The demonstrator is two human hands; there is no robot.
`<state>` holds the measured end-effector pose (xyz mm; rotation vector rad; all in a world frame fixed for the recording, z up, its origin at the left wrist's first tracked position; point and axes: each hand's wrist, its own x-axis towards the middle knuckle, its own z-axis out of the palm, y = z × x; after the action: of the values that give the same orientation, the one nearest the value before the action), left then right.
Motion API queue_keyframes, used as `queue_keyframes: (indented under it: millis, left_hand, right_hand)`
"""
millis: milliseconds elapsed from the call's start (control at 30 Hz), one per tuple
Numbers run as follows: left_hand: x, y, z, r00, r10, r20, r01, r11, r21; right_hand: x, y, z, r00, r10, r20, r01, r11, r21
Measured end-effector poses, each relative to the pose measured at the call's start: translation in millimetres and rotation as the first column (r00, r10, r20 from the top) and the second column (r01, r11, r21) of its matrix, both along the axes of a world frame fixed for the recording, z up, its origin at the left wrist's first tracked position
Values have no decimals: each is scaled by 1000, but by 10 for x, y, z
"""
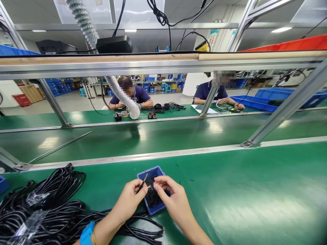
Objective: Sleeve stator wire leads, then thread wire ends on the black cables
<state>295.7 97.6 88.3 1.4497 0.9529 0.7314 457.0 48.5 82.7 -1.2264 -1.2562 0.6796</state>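
Observation:
My left hand (132, 197) pinches the end of a black cable (142, 184), whose split wire ends stick out past the fingertips, one of them yellow. Thumb and forefinger of my right hand (173, 195) are pressed together close to those wire ends; whatever they hold is too small to make out. Both hands are above a small blue bin (155, 211) filled with short black tube pieces (152, 197). Beneath my left forearm, loose black cables (143, 226) run out to the right, their tips stripped.
Bundles of black cable (51, 217), partly wrapped in clear film, cover the bench's left side. A few black bits lie near the bin. A metal frame rail (143, 154) borders the bench at the back. Two people work at the far bench, near a flexible duct (120, 92).

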Motion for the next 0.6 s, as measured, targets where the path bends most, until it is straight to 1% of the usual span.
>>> queue_keyframes:
  millis: [133,233,300,367,400,433,467,533,567,600]
  left_hand:
    - [-2,-9,11,1000,4,14,-4,1000,-5]
    - [-7,-10,22,1000,0,26,1,999,-34]
    - [-11,-5,31,1000,10,28,-9,998,-64]
    - [-11,2,39,999,31,29,-28,995,-95]
    - [-9,6,42,999,42,30,-38,993,-110]
    - [-5,8,45,998,51,32,-47,991,-124]
    - [-1,8,47,998,58,35,-52,989,-138]
    - [7,4,52,997,65,43,-58,986,-158]
    - [9,0,56,997,65,49,-56,985,-163]
    - [9,-5,61,997,63,54,-54,985,-164]
  right_hand:
    - [-38,8,-74,998,-4,65,1,999,34]
    - [-26,24,-144,993,-30,113,23,998,61]
    - [5,42,-177,979,-40,200,22,996,91]
    - [36,68,-191,941,-63,333,26,993,115]
    - [42,83,-191,906,-75,416,34,994,104]
    - [40,98,-188,855,-77,512,49,997,67]
    - [29,114,-181,784,-55,618,67,998,4]
    - [-19,146,-166,613,59,788,95,984,-147]
    - [-49,160,-159,540,125,833,99,973,-210]
    - [-78,174,-153,490,175,854,97,962,-253]
